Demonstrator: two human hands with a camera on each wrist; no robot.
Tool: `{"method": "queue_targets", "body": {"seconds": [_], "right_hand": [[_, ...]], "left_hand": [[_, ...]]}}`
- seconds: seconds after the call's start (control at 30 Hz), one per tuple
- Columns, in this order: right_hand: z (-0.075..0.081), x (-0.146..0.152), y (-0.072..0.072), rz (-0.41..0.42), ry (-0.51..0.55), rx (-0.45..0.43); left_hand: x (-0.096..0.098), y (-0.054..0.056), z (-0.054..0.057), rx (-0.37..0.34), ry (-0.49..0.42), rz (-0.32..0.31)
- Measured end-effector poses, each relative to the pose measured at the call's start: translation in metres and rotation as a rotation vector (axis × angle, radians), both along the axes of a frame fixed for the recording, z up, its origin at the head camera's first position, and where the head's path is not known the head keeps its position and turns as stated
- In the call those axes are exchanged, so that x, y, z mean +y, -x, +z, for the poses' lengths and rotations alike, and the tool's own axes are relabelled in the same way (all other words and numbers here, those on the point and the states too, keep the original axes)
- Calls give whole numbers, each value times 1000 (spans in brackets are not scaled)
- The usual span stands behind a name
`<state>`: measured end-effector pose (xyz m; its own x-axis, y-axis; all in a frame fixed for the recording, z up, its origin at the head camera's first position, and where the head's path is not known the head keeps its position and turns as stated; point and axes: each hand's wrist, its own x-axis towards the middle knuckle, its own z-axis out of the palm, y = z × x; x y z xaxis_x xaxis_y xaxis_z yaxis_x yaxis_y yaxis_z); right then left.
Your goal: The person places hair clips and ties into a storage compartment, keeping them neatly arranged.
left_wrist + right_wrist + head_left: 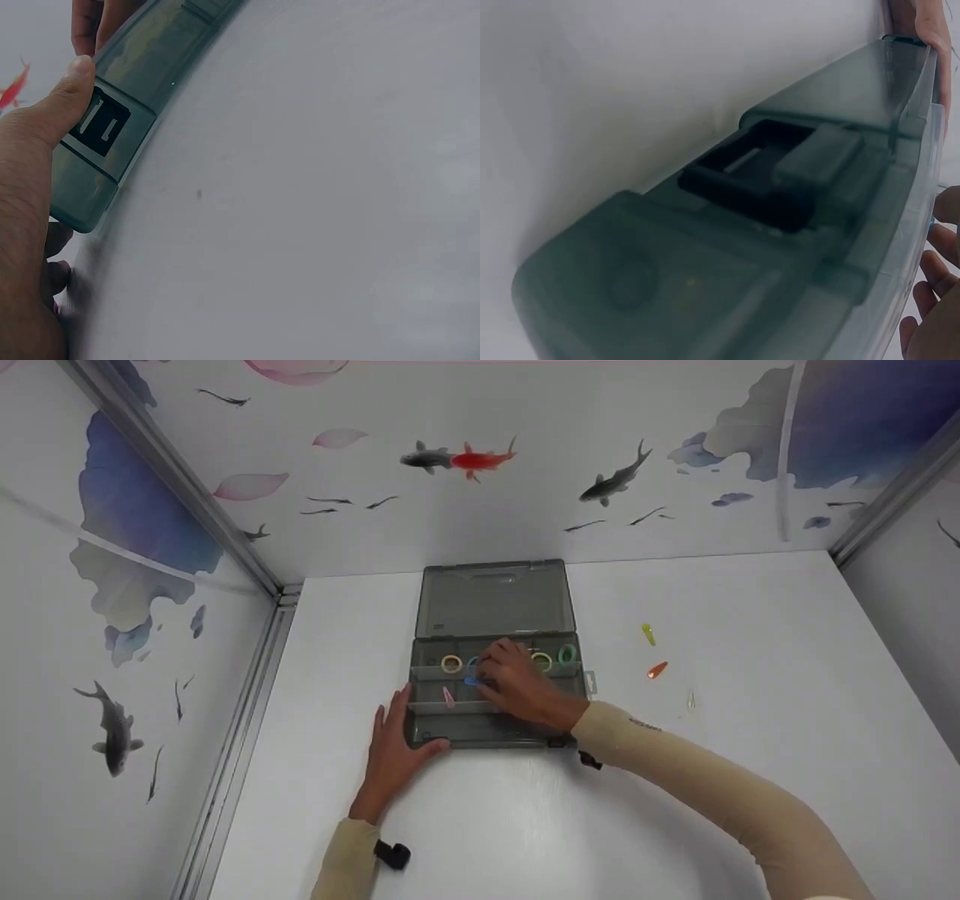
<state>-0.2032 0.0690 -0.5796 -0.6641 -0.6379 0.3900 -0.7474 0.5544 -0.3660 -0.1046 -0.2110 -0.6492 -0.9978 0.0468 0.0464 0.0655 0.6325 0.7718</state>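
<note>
A dark see-through organizer box [491, 730] lies with its lid [495, 600] raised at the back. My left hand [394, 761] rests at its front left corner, the fingers straight along the side and the thumb on the front edge. Over the middle compartments, my right hand [521, 682] has curled fingers and pinches a small blue hair clip [471, 681] by the thumb tip. In the middle row lies a pink hair clip [448, 697]. The back row holds an orange-yellow ring [451, 664], a pale yellow ring [541, 661], a green ring [567, 655] and a blue ring, partly hidden by my hand.
On the white table [765, 697], right of the box, lie a yellow hair clip [649, 634], an orange hair clip [658, 670] and a pale clear clip [691, 700]. Printed wall panels [525, 510] enclose the table's back and sides. A black latch [750, 172] sits on the box's front.
</note>
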Motion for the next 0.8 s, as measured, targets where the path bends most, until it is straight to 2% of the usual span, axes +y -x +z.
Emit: {"method": "queue_targets", "body": {"seconds": [0.17,0.4,0.57,0.8], "right_hand": [[0,-5,0,28,5,-3],[1,-12,-2,25,-31,3],[2,-15,-3,29,-7,8],[-1,-1,-3,29,42,-25]], "left_hand": [[0,1,2,41,12,-30],[0,1,2,37,23,-24],[-1,2,1,38,25,-28],[0,0,-1,-12,-7,-2]]}}
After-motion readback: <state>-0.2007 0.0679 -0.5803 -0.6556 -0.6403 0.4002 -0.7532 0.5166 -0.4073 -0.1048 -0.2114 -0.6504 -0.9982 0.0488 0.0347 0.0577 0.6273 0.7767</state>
